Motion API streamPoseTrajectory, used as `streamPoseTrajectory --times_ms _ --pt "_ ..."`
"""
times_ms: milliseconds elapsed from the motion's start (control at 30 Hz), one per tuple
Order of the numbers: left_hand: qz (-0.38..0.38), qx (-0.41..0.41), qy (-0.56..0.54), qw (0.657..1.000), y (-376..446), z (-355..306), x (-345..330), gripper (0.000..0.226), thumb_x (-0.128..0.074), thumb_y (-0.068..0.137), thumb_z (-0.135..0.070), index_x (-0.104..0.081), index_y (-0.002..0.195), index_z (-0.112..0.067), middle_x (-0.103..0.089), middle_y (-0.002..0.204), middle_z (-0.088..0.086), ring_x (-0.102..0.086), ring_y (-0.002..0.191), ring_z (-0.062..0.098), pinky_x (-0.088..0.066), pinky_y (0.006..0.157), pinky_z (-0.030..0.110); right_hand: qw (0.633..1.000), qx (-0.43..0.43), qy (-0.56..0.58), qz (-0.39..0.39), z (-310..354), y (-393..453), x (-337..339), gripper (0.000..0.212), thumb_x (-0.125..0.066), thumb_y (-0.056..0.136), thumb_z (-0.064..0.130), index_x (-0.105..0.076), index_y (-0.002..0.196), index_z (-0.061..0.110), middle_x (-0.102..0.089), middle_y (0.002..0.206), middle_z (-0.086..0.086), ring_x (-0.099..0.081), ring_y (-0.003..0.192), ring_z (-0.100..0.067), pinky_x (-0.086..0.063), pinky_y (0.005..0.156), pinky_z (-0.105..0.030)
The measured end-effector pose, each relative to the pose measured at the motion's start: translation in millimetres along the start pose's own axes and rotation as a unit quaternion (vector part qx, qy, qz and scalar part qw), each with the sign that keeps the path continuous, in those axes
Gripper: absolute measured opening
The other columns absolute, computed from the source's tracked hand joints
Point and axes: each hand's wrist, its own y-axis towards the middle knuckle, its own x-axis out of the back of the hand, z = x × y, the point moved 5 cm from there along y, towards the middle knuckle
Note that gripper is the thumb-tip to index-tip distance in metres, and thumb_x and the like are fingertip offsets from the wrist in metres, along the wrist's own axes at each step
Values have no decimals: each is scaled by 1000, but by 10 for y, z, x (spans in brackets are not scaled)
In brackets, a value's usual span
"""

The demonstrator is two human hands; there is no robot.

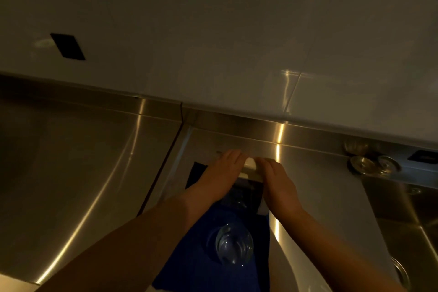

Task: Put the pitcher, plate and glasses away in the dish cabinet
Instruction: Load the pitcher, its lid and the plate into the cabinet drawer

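A clear pitcher (239, 194) with a white lid (248, 165) stands at the far end of a blue towel (189, 256) on the steel counter. My left hand (220, 173) holds its left side and my right hand (275, 182) holds its right side, fingers curled at the lid. A clear glass (234, 246) sits upside down on the towel, nearer to me, between my forearms. No plate and no cabinet are in view. The light is dim.
The steel counter (83, 173) stretches to the left. A sink basin (412, 232) with a drain (400, 272) lies at the right, with round tap knobs (369, 163) behind it. A tiled wall (213, 42) with a black socket (67, 46) rises behind.
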Motion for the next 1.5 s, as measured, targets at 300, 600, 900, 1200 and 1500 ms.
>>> streamPoseTrajectory --times_ms 300,600,900,1200,1500 --pt "-38 96 -71 992 -65 196 -63 54 -48 95 -19 -26 144 -19 -35 144 3 -33 129 17 -23 105 25 993 112 -29 14 269 191 -66 78 -77 68 7 -40 137 15 -52 132 -10 -52 113 -25 -44 87 -29" --pt "-41 136 -82 986 -273 325 -131 57 -52 92 -22 -29 143 -13 -33 145 4 -33 130 18 -17 107 22 972 223 -64 40 442 284 -198 61 -77 73 11 -53 129 8 -55 130 -16 -55 116 -35 -49 91 -46" --pt "-9 168 -238 957 -361 272 -200 58 -48 96 -10 -21 146 -17 -26 150 1 -38 125 10 -32 103 22 970 232 -60 31 501 254 -191 62 -81 67 7 -59 124 6 -57 127 -17 -58 110 -35 -52 84 -45" --pt "-105 96 -125 982 -15 169 207 39 -47 94 -12 -42 133 -11 -43 133 6 -44 111 16 -29 83 16 986 161 -20 -33 447 403 107 65 -76 64 1 -56 125 3 -56 126 -17 -48 109 -29 -43 87 -34" --pt "13 -4 129 992 -14 159 32 61 -52 93 -17 -22 146 -12 -22 152 7 -17 140 24 -20 114 33 992 75 76 -68 424 168 -64 61 -72 69 -6 -48 124 8 -55 116 -16 -44 104 -19 -47 77 -30"
